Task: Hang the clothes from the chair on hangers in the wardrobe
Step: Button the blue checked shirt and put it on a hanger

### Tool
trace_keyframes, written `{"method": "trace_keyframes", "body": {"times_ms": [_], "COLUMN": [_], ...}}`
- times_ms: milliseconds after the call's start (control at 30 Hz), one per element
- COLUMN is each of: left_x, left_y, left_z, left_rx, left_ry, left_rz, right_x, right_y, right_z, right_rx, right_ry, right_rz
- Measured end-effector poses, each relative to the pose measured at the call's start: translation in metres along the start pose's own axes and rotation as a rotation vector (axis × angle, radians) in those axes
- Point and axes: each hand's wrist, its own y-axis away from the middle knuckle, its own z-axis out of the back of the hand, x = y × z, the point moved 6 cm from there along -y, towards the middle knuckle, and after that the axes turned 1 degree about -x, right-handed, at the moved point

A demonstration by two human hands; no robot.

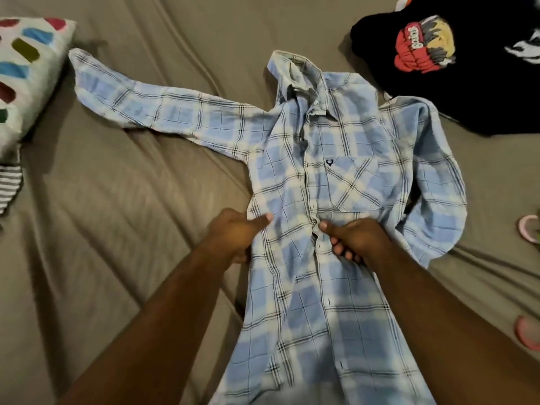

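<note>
A light blue plaid shirt (336,176) lies face up on a brown bed sheet (122,223), collar away from me, one sleeve stretched to the left and the other folded at the right. My left hand (233,232) grips the shirt's left side edge at waist height, thumb on top of the cloth. My right hand (353,238) pinches the button placket at the shirt's middle, fingers curled under the fabric. A black printed T-shirt (455,62) lies at the upper right, touching the plaid shirt's shoulder. No hanger, chair or wardrobe is in view.
A white pillow (26,74) with coloured patches sits at the far left, striped cloth (10,185) below it. Pink objects (529,229) (527,331) show at the right edge. The sheet is creased around the shirt.
</note>
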Motion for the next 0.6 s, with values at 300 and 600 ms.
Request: {"method": "trace_keyframes", "body": {"times_ms": [300, 600], "left_x": [0.011, 0.017], "left_y": [0.007, 0.083], "left_z": [0.077, 0.043], "left_rx": [-0.335, -0.672], "left_ry": [-0.208, -0.379], "left_rz": [-0.252, -0.643], "right_x": [-0.008, -0.067], "right_y": [0.073, 0.119], "right_z": [-0.001, -0.06], "right_rx": [-0.154, -0.165], "right_ry": [0.087, 0.521], "right_rz": [0.43, 0.576]}}
